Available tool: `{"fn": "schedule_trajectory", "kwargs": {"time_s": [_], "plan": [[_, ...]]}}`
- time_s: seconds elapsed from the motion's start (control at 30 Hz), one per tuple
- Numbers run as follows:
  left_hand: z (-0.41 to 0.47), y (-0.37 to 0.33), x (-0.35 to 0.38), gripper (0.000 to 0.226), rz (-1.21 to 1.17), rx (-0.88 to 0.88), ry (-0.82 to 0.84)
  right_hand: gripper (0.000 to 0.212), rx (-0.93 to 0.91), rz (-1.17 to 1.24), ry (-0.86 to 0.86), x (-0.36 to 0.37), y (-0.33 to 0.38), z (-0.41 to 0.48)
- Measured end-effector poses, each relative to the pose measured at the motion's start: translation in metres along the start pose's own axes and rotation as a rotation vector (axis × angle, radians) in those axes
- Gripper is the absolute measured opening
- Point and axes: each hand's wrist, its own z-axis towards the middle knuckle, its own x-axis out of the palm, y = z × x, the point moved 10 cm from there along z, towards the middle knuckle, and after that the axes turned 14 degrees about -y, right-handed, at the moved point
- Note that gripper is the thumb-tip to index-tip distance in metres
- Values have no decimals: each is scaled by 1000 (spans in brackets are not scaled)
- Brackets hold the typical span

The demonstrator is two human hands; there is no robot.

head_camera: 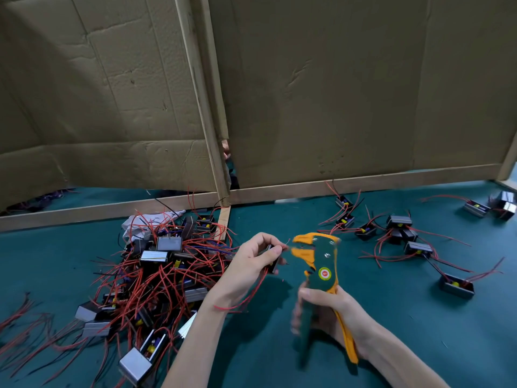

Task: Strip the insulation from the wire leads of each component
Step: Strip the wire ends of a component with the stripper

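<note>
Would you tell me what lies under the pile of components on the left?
A white crumpled sheet shows beneath the pile at its far edge, on the green mat. Anything deeper is hidden.

left hand [251, 261]: pinching grip | right hand [330, 312]: fingers curled, blurred, probably clenched

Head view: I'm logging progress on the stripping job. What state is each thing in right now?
Left hand, holds a component, pinches its red lead
Wire stripper, upright, jaws open
Red lead, tip just outside the stripper's mouth
Right hand, grips the stripper's handles
Pile of components, tangled heap on the table
Scattered components, lying apart on the table
</note>
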Motion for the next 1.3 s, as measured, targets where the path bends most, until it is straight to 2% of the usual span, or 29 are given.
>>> {"fn": "schedule_trajectory", "kwargs": {"time_s": [0.07, 0.17, 0.5, 0.87, 1.3], "plan": [[1, -2, -6, 9, 32, 22, -33, 20, 9, 105, 53, 1, 8, 0], [2, -12, -13, 11, 179, 106, -73, 30, -9, 116, 73, -6, 17, 2], [-10, -45, 3, 12, 549, 394, -50, 26, 41, -58, 198, -3, 10, -5], [-15, -53, 7, 13, 695, 477, -69, 30, 43, -77, 209, -4, 10, -6], [-18, -48, 20, 14, 710, 481, -9, 28, 59, -113, 177, -6, 7, -8]]}}
